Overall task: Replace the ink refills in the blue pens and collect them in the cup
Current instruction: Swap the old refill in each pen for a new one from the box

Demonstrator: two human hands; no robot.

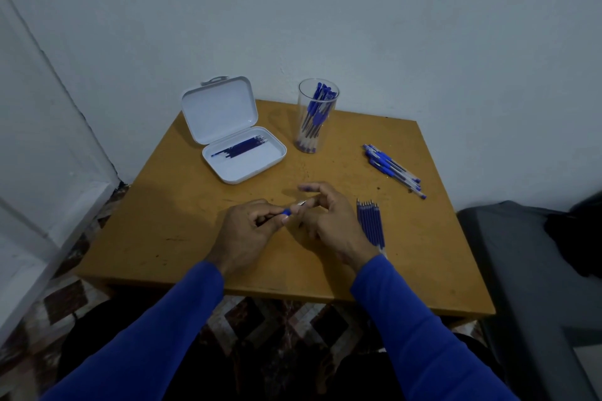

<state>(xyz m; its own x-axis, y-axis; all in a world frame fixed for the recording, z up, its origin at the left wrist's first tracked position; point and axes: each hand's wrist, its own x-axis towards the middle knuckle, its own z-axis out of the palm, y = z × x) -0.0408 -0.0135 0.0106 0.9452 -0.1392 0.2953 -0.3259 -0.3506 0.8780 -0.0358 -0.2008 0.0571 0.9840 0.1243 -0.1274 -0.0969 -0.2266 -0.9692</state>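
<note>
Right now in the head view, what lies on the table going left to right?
White case → left hand → clear cup of pens → right hand → row of refills → loose pens.

Wooden table (228,257), open case (244,166), cup (317,117), pens (392,169), refills (371,223)

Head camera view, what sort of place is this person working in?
Probably a corner of a home room, not a workshop: a small ochre wooden table stands against plain pale painted walls, over a patterned brown and white tiled floor, with a dark grey cushioned seat beside it.
</note>
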